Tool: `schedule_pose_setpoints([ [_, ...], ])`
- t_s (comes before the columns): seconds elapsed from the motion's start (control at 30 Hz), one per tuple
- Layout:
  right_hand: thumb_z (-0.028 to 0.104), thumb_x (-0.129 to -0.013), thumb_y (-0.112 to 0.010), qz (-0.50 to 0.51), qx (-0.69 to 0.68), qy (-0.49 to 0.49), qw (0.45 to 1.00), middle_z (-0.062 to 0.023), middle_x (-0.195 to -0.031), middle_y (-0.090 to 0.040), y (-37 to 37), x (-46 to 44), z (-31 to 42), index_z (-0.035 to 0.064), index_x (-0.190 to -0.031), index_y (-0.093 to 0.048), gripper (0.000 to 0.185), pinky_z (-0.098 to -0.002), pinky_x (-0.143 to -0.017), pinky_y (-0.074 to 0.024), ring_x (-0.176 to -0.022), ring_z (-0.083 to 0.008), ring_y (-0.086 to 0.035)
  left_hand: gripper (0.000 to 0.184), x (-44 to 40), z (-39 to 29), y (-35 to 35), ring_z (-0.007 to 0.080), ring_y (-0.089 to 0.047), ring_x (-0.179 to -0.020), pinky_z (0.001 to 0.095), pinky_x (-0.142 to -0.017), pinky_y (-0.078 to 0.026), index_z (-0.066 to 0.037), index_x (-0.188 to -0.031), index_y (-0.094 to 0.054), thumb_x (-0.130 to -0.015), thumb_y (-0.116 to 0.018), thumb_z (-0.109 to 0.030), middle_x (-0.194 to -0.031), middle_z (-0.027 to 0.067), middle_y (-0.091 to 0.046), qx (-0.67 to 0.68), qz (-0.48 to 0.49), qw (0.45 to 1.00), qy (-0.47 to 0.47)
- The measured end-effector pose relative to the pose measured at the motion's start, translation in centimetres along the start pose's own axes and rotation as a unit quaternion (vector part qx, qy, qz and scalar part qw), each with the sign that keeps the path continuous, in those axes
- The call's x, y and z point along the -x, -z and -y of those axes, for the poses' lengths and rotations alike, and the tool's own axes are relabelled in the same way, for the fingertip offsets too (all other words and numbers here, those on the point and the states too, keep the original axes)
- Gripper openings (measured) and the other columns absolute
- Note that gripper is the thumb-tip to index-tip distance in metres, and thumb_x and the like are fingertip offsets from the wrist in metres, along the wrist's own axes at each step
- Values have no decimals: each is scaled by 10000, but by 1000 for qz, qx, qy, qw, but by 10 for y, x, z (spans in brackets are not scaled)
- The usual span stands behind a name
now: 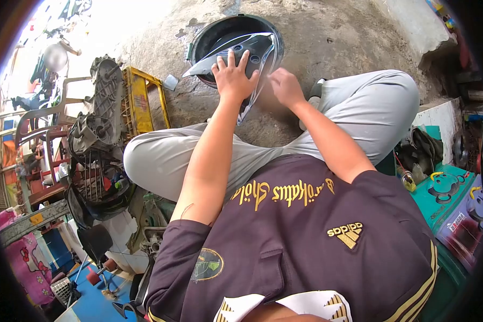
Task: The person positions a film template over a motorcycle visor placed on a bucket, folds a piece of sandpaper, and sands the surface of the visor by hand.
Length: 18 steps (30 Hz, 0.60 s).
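Observation:
A dark, glossy panel (212, 65) with pale edges and round recesses, like a motorcycle body panel, lies tilted across a round black basin (201, 40). My left hand (234, 80) rests on the panel with its fingers spread flat, holding it from above. Close to the panel's right edge is my right hand (286, 87), its fingers curled closed and slightly smeared by motion. Whatever those fingers may hold is hidden. The panel's long, narrow end reaches down towards my lap, partly behind my left hand.
My bent legs in grey trousers (370, 110) frame the concrete floor (316, 32). On the left stand a yellow crate (139, 102), an engine casing (99, 112) and a chair (48, 115). A green and purple box (448, 198) sits at my right.

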State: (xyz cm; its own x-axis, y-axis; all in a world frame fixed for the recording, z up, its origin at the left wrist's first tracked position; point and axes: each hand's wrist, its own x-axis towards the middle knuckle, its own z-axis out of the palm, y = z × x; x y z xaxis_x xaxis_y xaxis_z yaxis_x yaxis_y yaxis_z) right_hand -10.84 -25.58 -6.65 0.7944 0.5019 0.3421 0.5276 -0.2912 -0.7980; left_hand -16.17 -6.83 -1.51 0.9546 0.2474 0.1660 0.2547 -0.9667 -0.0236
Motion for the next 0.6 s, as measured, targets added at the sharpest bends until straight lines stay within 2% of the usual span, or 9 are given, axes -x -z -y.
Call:
schedule_pose_setpoints([
  [0.03, 53, -913, -697, 22, 14, 35, 999, -204, -992, -716, -2, 6, 3, -3, -991, -766, 118, -473, -835, -564, -941, -409, -704, 758, 0, 0, 0, 466, -428, -1479, 583, -1199, -301, -339, -1622, -475, -935, -603, -632, -1660, 163, -454, -1, 0, 1000, 0],
  [0.13, 63, -918, -697, 4, 21, 46, 999, -204, -984, -717, -4, 5, 0, 1, -991, -769, 119, -470, -839, -569, -945, -407, -706, 754, 1, -1, -2, 465, -428, -1480, 579, -1197, -304, -338, -1618, -482, -935, -602, -633, -1662, 162, -453, 1, -2, 1000, 0],
  [0.17, 52, -917, -685, -36, 27, 29, 999, -200, -978, -717, -3, -1, -3, 6, -991, -770, 122, -474, -839, -569, -945, -405, -706, 751, -1, -1, -2, 466, -427, -1481, 578, -1196, -305, -337, -1615, -485, -935, -601, -634, -1662, 161, -452, 4, -6, 1000, 1],
  [0.27, 50, -918, -682, -15, 8, -17, 1000, -194, -989, -721, 3, -4, -2, 10, -985, -775, 121, -473, -836, -570, -943, -402, -708, 749, -1, -1, -1, 466, -424, -1484, 577, -1196, -304, -334, -1611, -492, -934, -601, -635, -1662, 160, -454, 4, 0, 1000, 2],
  [0.4, 53, -919, -696, 29, 36, 47, 998, -190, -995, -728, -1, 7, 1, 15, -972, -781, 106, -469, -831, -574, -933, -397, -717, 750, 0, -1, -5, 469, -426, -1481, 579, -1193, -305, -333, -1610, -493, -932, -599, -636, -1654, 161, -462, 1, -17, 1000, -3],
  [0.43, 51, -913, -703, -27, 25, 30, 999, -187, -983, -723, -2, 0, -1, 15, -965, -773, 94, -472, -831, -572, -936, -396, -713, 750, 0, -1, -5, 470, -430, -1477, 581, -1191, -306, -332, -1609, -495, -931, -599, -637, -1649, 162, -468, 0, -12, 1000, -3],
  [0.53, 42, -909, -701, -9, 8, 3, 1000, -184, -985, -716, 0, -6, -3, 17, -964, -767, 90, -471, -831, -572, -944, -394, -710, 751, 0, 2, -4, 472, -436, -1472, 584, -1187, -309, -333, -1610, -494, -931, -596, -638, -1640, 162, -477, -1, -9, 1000, -4],
  [0.57, 47, -915, -704, -2, 10, 43, 999, -178, -962, -706, -2, 3, 1, 13, -973, -762, 88, -471, -840, -569, -920, -396, -702, 751, 0, 2, -4, 473, -436, -1473, 581, -1186, -309, -333, -1610, -493, -932, -595, -637, -1643, 162, -475, -2, -12, 1000, -5],
  [0.6, 47, -915, -704, -1, 10, 41, 999, -178, -962, -706, -4, 6, 2, 13, -973, -762, 88, -471, -840, -569, -920, -396, -702, 750, -1, 1, -5, 475, -435, -1473, 579, -1185, -308, -333, -1610, -493, -932, -595, -636, -1645, 162, -472, -3, -16, 1000, -7],
])
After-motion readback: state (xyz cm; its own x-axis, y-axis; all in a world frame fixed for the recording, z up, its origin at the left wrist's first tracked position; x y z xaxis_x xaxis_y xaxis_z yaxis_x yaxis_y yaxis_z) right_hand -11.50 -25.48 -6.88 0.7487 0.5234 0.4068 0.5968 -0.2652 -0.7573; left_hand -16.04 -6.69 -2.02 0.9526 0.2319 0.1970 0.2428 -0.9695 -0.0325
